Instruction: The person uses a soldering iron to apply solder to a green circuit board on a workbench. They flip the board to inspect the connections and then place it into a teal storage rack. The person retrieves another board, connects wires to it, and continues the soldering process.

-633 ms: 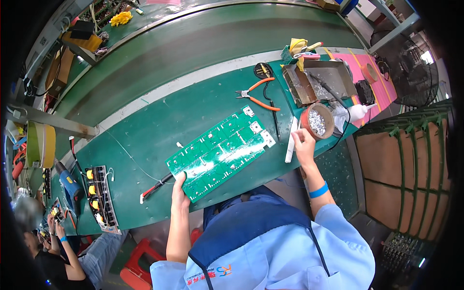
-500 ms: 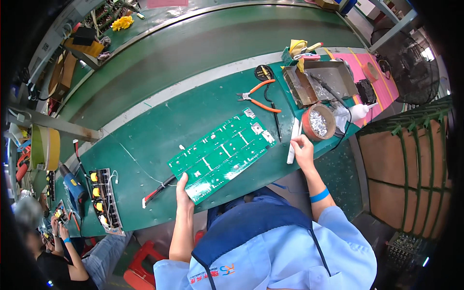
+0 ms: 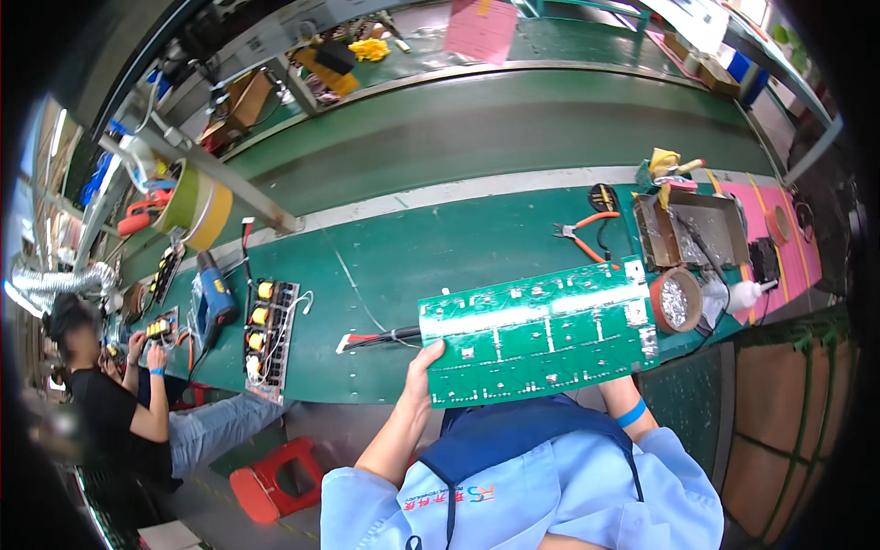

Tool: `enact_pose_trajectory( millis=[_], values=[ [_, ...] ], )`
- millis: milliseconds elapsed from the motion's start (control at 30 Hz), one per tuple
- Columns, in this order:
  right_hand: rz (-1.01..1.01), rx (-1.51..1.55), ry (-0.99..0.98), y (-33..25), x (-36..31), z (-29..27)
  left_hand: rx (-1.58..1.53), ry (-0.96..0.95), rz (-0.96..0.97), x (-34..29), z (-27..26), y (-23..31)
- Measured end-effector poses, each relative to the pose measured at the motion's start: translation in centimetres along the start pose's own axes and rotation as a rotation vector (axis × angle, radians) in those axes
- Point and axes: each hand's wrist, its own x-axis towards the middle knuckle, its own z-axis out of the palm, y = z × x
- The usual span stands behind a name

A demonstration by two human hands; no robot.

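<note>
A large green circuit board (image 3: pixel 527 344), its solder-dotted face up, is held over the bench's near edge. My left hand (image 3: pixel 423 371) grips its left end, thumb on top and fingers hidden underneath. Below the board's right part my right forearm (image 3: pixel 621 396) shows, with a blue wristband; the board hides that hand's fingers. Orange-handled cutters (image 3: pixel 587 236) lie behind the board's right half, partly covered by it. A bundle of dark wires with a red and white connector (image 3: pixel 353 343) pokes out past the board's left edge.
On the right stand a round container of silvery bits (image 3: pixel 676 301), a metal tray (image 3: pixel 692 229) and a white squeeze bottle (image 3: pixel 747 293). Left of me lie a board with yellow components (image 3: pixel 266 339) and a blue heat gun (image 3: pixel 215 298). A co-worker (image 3: pixel 119 394) sits farther left.
The board has turned from a slant to nearly level and come closer to me. My right hand has left the white strip near the round container and gone behind the board. The view swung left.
</note>
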Motion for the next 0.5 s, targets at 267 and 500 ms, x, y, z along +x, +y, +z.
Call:
enact_pose_trajectory(
  millis=[267,500],
  values=[
    [0.044,-0.065,-0.064,-0.6,-2.0,0.2,-0.06,0.01,0.014,-0.9,2.7,0.7],
    [0.062,-0.098,-0.066,-1.0,-3.0,-0.9,0.024,0.039,0.025,-1.4,2.2,0.4]
  ],
)
